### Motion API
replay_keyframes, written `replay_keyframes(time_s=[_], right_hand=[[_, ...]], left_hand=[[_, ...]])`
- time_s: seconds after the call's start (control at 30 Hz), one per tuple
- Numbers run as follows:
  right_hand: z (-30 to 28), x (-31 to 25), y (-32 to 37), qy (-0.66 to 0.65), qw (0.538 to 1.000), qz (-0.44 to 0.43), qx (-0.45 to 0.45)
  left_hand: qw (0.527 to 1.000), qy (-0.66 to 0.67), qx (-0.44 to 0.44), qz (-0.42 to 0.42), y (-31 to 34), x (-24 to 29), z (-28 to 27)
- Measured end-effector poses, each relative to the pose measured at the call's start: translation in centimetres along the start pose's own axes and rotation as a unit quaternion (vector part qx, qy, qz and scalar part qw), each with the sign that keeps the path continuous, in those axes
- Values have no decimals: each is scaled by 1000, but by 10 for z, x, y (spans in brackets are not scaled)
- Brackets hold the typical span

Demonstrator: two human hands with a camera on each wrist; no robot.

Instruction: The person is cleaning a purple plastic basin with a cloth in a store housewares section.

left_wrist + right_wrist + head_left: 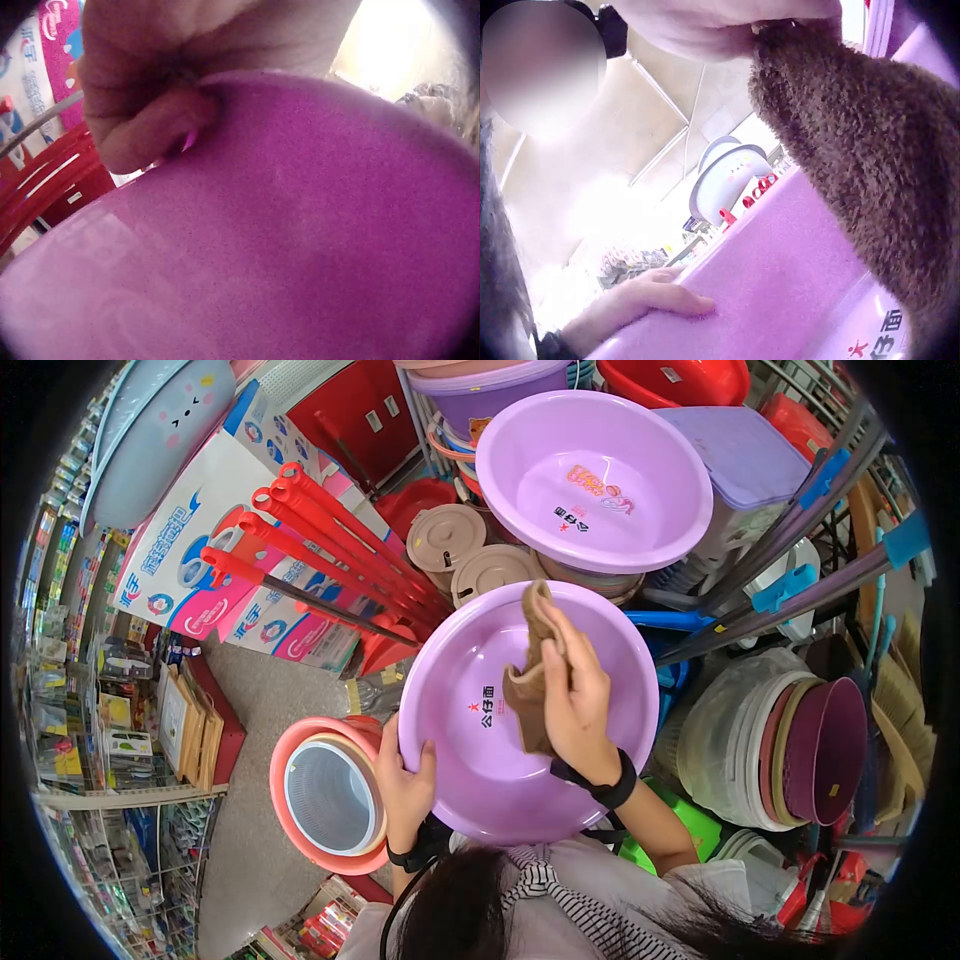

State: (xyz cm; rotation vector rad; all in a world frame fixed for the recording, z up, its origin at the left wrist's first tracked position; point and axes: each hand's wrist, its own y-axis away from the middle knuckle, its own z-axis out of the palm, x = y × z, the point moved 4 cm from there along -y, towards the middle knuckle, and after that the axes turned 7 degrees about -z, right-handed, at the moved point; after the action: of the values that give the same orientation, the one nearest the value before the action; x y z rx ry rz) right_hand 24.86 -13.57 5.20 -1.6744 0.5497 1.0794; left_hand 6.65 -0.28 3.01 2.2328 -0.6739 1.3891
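Observation:
A light purple plastic basin (455, 650) with printed black characters inside is held tilted in front of the body. My left hand (405, 790) grips its left rim, thumb on the inside and fingers round the outer side. In the left wrist view the fingers (142, 139) curl over the rim. My right hand (583, 710) holds a fuzzy brown cloth (533, 695) over the inside of the basin. In the right wrist view the cloth (855, 150) hangs from the fingers, close to the basin wall.
Another purple basin (640, 470) rests on stacked goods ahead. Red-handled poles (340, 550) lean at the left by printed boxes (190, 550). Nested tubs (335, 795) stand on the floor at lower left, stacked buckets (825, 750) at right. Grey poles (790, 600) jut in from the right.

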Motion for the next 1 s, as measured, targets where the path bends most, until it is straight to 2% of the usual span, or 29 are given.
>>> replay_keyframes(time_s=[0.03,0.07,0.13,0.2,0.23,0.27,0.33,0.4,0.43,0.47,0.53,0.6,0.67,0.7,0.8,0.93,1.0], right_hand=[[0,-16,-4,36,998,48,-20],[6,-12,-5,37,998,48,-18],[26,-3,-7,62,994,-72,-58],[47,-3,-3,119,976,-149,-108],[55,-5,4,92,974,-127,-166],[65,-7,14,125,955,-179,-199],[70,-27,25,101,943,-185,-258],[69,-24,21,118,933,-205,-269],[68,-21,19,136,923,-226,-282],[63,-13,13,160,923,-241,-254],[47,4,-2,264,927,-120,-239],[20,22,-21,335,928,-64,-151],[-5,31,-24,391,910,-47,-130],[-12,27,-22,429,891,-18,-149],[-33,30,-14,461,879,-45,-112],[-62,31,0,462,879,19,-119],[-74,33,9,467,877,11,-111]], left_hand=[[1000,5,-3,15,1,2,1],[1000,10,-6,29,1,4,2],[999,8,-20,33,5,11,4],[999,6,-30,39,7,15,5],[999,5,-24,32,7,15,5],[1000,4,-17,24,6,14,4],[999,1,-12,41,5,13,3],[998,-3,-10,54,6,11,2],[999,4,-10,34,6,8,0],[1000,12,-10,13,6,5,0],[1000,11,-3,14,6,6,-1],[1000,12,2,14,7,4,-2],[1000,24,-1,6,5,-3,-2],[999,38,-6,2,4,-5,-2],[999,47,-12,0,3,-5,-1],[998,50,-23,4,1,-7,-2],[998,58,-13,0,1,-11,-2]])
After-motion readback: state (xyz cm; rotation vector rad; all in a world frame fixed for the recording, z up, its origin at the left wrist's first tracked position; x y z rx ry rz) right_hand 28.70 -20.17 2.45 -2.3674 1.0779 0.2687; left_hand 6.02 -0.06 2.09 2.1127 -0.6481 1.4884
